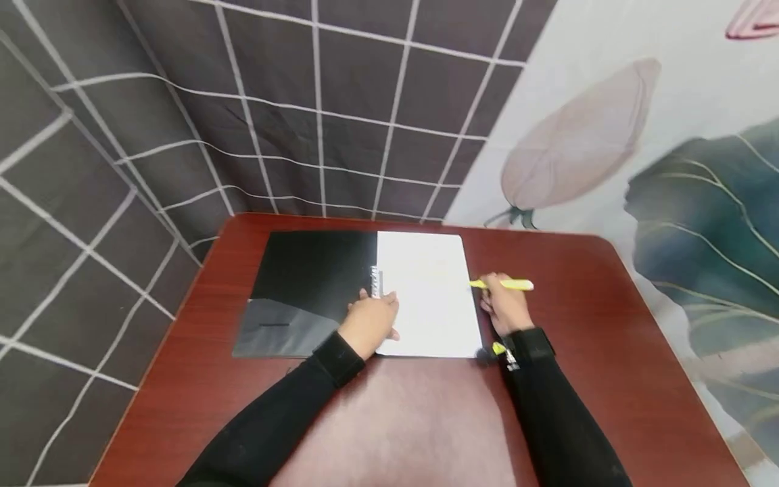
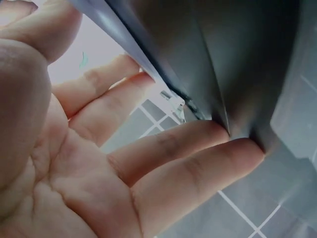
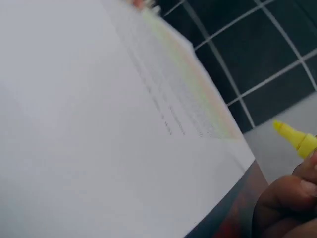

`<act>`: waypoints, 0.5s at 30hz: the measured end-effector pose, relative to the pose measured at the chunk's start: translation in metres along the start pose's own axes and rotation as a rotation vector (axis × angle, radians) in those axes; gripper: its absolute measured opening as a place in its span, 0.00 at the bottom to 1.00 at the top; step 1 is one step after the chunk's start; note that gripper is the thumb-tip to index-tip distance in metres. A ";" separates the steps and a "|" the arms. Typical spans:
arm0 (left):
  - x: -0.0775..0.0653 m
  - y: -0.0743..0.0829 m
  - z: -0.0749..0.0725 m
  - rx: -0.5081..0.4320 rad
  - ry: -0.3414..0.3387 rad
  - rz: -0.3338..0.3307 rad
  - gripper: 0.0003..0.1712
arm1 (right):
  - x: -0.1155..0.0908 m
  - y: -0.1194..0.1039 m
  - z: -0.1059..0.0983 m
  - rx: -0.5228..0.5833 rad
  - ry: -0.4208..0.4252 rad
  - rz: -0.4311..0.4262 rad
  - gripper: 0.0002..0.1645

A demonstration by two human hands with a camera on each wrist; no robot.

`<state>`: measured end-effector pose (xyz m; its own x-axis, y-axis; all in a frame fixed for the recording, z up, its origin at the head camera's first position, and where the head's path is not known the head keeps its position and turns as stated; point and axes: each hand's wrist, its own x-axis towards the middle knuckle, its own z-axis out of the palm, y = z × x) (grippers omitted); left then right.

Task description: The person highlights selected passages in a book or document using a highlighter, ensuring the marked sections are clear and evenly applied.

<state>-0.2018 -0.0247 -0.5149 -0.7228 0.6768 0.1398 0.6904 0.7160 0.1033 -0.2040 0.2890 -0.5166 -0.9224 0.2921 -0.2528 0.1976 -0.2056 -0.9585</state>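
A black folder (image 1: 322,260) lies spread out on the table, with white paper (image 1: 429,291) on its right side. Printed lines and faint green and orange bands show on the sheet (image 3: 99,129) in the right wrist view. My left hand (image 1: 368,323) rests with fingers spread across the fold, just below a metal binder clip (image 1: 374,281). At the paper's right edge, my right hand (image 1: 510,308) grips a yellow highlighter (image 1: 518,285). Its bare yellow tip (image 3: 278,125) points left, toward the paper.
The reddish-brown table (image 1: 584,304) extends around the folder on both sides. Behind it hangs a dark cloth with a white grid (image 1: 353,88), and to the right a leaf-patterned cloth (image 1: 572,149). A small yellow piece (image 1: 499,348) sits beside the right cuff.
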 end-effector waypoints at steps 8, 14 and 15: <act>0.000 -0.021 0.047 -0.123 -0.057 0.003 0.45 | -0.018 0.011 -0.022 0.360 -0.021 0.094 0.06; -0.005 -0.023 0.033 -0.066 -0.134 -0.129 0.39 | -0.013 0.005 -0.017 0.486 -0.075 0.048 0.08; -0.008 -0.021 0.030 -0.054 -0.118 -0.138 0.38 | -0.013 0.003 -0.017 0.502 -0.087 0.047 0.08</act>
<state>-0.2118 -0.0398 -0.5473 -0.8073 0.5901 0.0049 0.5825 0.7956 0.1666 -0.1862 0.3002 -0.5189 -0.9448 0.1969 -0.2617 0.0756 -0.6464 -0.7593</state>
